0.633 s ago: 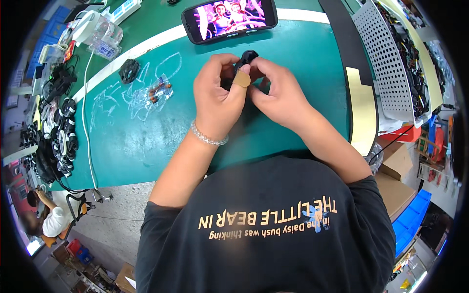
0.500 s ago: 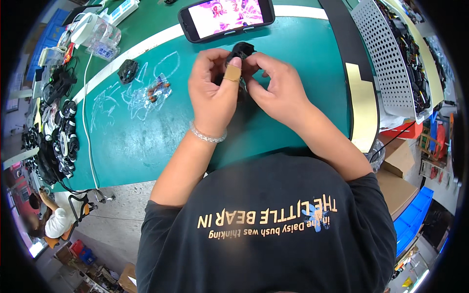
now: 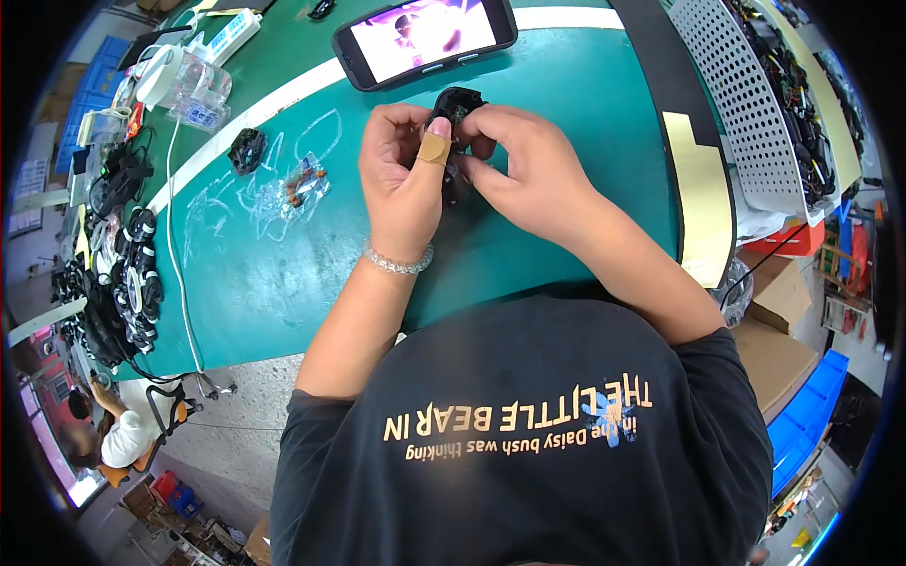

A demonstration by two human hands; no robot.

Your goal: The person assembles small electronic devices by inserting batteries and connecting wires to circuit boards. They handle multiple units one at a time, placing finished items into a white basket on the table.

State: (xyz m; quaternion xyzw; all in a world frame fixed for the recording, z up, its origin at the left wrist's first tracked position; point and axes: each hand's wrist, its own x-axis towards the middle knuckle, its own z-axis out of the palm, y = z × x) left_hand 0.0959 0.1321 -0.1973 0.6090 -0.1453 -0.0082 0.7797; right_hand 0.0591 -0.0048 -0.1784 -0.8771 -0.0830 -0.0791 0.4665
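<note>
The phone (image 3: 425, 42) stands propped well back from the green tabletop's (image 3: 283, 311) near edge, presumably to face the worker. The left hand (image 3: 404, 189) clamps the black housing (image 3: 457, 97), seemingly steadying it; the right hand (image 3: 528, 165) curls in beside it, grip hidden. The housing sits between both, beyond the left thumb.
</note>
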